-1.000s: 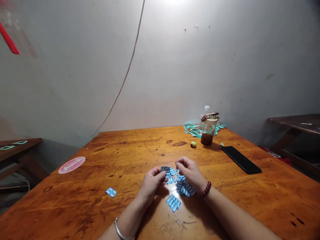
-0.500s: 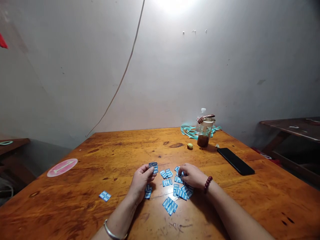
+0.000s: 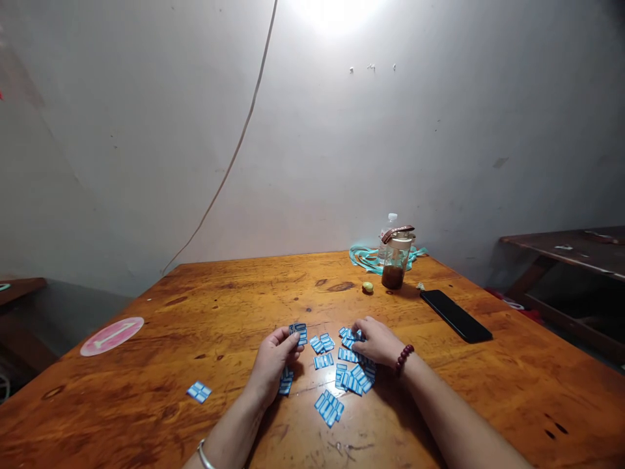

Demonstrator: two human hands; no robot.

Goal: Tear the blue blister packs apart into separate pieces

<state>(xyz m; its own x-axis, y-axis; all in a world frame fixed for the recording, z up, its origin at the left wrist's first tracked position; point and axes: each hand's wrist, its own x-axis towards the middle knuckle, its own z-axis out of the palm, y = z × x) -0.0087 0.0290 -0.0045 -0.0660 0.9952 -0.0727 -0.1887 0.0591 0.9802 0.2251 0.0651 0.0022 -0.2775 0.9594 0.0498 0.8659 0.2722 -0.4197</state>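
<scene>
My left hand (image 3: 273, 359) is closed on a few small blue-and-white cards (image 3: 299, 333), pinched between thumb and fingers just above the table. More of these cards (image 3: 286, 383) lie partly hidden below that hand. To the right, my right hand (image 3: 377, 340) curls its fingers and thumb around a card (image 3: 352, 335) at the top of a loose group; how many it grips is hidden. Overlapping cards (image 3: 355, 378) spread below it. Between the hands lie small clusters of cards (image 3: 323, 343), and a fanned bunch (image 3: 329, 408) sits nearer me.
A single card (image 3: 199, 392) and a pink round sticker (image 3: 112, 336) are on the wooden table's left side. Toward the back right are a black phone (image 3: 456, 316), a drink bottle (image 3: 393, 270), a clear bottle (image 3: 391, 218), a turquoise strap (image 3: 359, 258) and a small yellowish object (image 3: 368, 287).
The view has shifted slightly. My right hand's thumb and index finger have spread around the upper cards, showing more of them. My left hand keeps its cards in nearly the same place.
</scene>
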